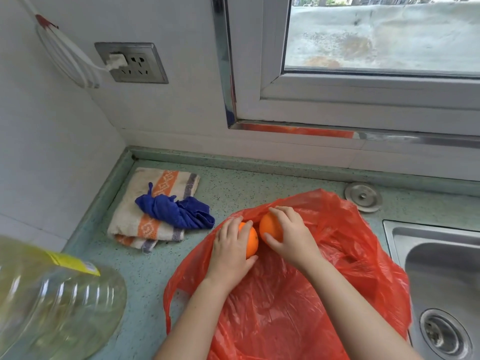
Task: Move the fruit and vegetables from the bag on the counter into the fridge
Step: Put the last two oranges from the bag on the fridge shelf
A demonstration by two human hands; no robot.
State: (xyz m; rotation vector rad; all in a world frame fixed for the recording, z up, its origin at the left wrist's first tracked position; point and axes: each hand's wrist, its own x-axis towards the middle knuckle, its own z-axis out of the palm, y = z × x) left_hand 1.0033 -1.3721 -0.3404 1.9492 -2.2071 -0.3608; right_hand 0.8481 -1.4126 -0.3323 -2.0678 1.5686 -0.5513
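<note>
Across the bench [233,198] our red plastic bag [285,307] slumps open, so we reach in: left hand [228,253] curled round one orange [251,241], right hand [291,237] round a second orange [270,227], likely to carry two per trip; the fridge is out of view.

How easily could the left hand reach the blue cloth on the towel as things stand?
Probably yes: the blue cloth lies on the striped towel just beside the left hand, only counter between. But that hand grips an orange, so it could likely touch, not grasp.
</note>
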